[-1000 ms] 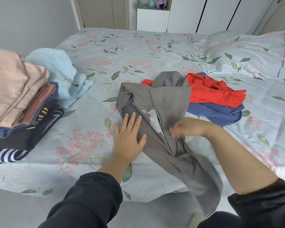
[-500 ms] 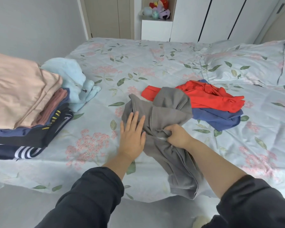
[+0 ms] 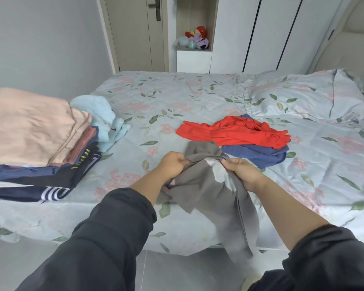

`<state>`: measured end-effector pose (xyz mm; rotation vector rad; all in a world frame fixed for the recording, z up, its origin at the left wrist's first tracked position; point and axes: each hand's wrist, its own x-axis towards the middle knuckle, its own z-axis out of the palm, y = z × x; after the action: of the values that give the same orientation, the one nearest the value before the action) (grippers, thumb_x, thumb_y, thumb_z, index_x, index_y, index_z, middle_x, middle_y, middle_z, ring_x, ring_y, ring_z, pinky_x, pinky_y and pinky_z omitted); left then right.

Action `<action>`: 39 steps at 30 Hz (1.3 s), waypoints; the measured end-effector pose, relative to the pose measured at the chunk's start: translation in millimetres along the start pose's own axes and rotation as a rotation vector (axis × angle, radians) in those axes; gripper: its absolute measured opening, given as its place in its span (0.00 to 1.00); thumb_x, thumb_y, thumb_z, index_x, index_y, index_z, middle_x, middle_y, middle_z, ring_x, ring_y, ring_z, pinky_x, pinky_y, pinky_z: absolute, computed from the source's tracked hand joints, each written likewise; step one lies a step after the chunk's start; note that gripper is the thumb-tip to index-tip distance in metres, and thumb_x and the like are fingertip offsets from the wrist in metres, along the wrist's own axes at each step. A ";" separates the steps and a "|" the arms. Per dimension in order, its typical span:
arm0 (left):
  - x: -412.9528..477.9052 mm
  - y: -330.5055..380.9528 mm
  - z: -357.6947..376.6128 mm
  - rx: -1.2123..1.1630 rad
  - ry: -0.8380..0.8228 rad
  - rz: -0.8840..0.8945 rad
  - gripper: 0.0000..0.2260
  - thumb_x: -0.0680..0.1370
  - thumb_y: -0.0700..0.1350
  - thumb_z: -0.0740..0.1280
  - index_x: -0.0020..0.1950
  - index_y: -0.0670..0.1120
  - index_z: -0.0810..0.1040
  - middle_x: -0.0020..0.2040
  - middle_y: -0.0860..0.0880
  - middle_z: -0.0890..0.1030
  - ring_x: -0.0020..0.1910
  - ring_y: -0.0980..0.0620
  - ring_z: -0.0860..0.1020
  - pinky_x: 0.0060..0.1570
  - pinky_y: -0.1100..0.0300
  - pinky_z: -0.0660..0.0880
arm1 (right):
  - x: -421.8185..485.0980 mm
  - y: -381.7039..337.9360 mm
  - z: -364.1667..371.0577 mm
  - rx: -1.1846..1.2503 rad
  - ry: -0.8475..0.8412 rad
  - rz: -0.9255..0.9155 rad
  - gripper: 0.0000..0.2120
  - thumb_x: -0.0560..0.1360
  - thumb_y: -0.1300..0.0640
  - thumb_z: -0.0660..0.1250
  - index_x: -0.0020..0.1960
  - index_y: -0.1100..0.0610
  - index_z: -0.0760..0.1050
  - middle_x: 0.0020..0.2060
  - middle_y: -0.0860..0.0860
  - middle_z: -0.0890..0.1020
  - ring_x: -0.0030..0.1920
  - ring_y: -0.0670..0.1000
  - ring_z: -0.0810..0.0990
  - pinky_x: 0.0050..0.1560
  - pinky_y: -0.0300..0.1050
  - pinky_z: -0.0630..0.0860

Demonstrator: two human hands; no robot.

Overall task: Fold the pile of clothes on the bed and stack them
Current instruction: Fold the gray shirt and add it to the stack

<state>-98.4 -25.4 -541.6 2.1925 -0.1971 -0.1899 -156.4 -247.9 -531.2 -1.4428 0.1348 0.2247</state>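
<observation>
On the bed (image 3: 198, 95), both hands, left (image 3: 172, 164) and right (image 3: 243, 172), pinch the limp, light grey garment (image 3: 206, 190) at its bunched top edge, probably the best hold.

Left on the bed (image 3: 156, 97) there's the folded stack (image 3: 29, 131); loose pile (image 3: 240, 133) right of centre, pillow (image 3: 303, 97) behind it; garment (image 3: 208, 190) over the near edge, possibly touching that pile.

crumpled grey garment (image 3: 206, 185) droops over the near edge of the bed (image 3: 177, 97); red garment (image 3: 231, 131) lies atop blue garment (image 3: 259, 154) mid-bed; folded stack (image 3: 29, 131) at the left edge.
</observation>
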 end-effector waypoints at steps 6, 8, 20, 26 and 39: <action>-25.0 -5.2 -50.8 -0.711 -0.106 -0.146 0.08 0.77 0.35 0.65 0.52 0.43 0.82 0.46 0.44 0.84 0.42 0.50 0.82 0.41 0.61 0.78 | 3.9 -24.3 2.8 0.362 0.166 -0.033 0.12 0.80 0.57 0.59 0.58 0.63 0.76 0.48 0.58 0.83 0.50 0.55 0.81 0.60 0.53 0.74; -29.0 -25.6 -67.5 -0.583 0.032 -0.200 0.07 0.76 0.35 0.67 0.47 0.45 0.83 0.46 0.45 0.83 0.43 0.49 0.81 0.42 0.60 0.78 | 7.4 -20.3 -11.3 0.186 0.537 -0.028 0.14 0.78 0.56 0.63 0.60 0.63 0.77 0.57 0.61 0.80 0.55 0.55 0.79 0.63 0.53 0.73; -32.9 -51.2 -5.7 0.577 -0.137 0.138 0.35 0.76 0.57 0.65 0.78 0.54 0.52 0.76 0.47 0.59 0.73 0.45 0.60 0.69 0.50 0.63 | 8.6 61.6 -13.0 -1.060 0.288 0.057 0.46 0.72 0.53 0.70 0.78 0.54 0.43 0.63 0.62 0.71 0.62 0.62 0.72 0.59 0.50 0.70; -26.9 -37.0 37.1 0.655 0.015 0.168 0.24 0.76 0.42 0.65 0.72 0.48 0.67 0.64 0.43 0.74 0.60 0.41 0.73 0.52 0.53 0.73 | 4.3 56.3 -5.5 -1.292 0.166 -0.006 0.03 0.77 0.61 0.61 0.47 0.58 0.73 0.52 0.62 0.79 0.53 0.61 0.77 0.44 0.43 0.68; -26.2 -78.7 -73.9 0.352 0.595 -0.283 0.33 0.72 0.38 0.66 0.76 0.44 0.58 0.71 0.40 0.65 0.70 0.40 0.63 0.67 0.48 0.64 | 10.1 49.5 -31.5 -1.365 0.556 -0.107 0.37 0.70 0.60 0.67 0.74 0.59 0.55 0.70 0.60 0.64 0.70 0.61 0.62 0.68 0.56 0.61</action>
<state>-102.9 84.0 -560.4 2.5117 0.4441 0.3697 -156.8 -272.9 -585.2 -2.8430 0.4010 -0.2593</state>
